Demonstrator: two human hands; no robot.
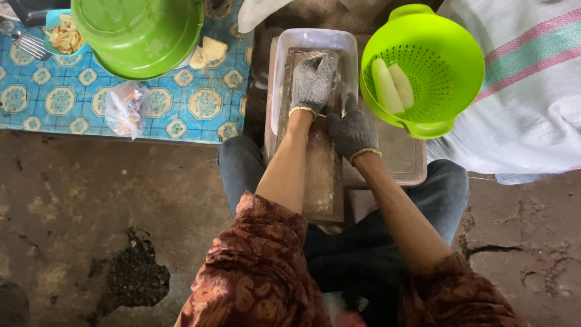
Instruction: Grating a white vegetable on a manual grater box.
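Observation:
I sit with a long wooden slicer board [321, 175] lying from my lap onto a clear plastic tub [315, 37]. Both hands wear grey knit gloves. My left hand [313, 82] lies palm down on the far end of the board, over the tub; whatever is under it is hidden. My right hand [353, 130] is closed on the board's right edge, just behind the left. To the right, a bright green colander [448, 54] holds two peeled, pale, long pieces of fruit [392, 85].
A blue patterned mat [60, 100] at the left carries a big green bowl [139, 33], a small blue bowl of pale slices [63, 36], a fork [30, 43] and a knotted plastic bag [125, 109]. A striped white sack [526, 79] lies right. The floor is cracked concrete [78, 212].

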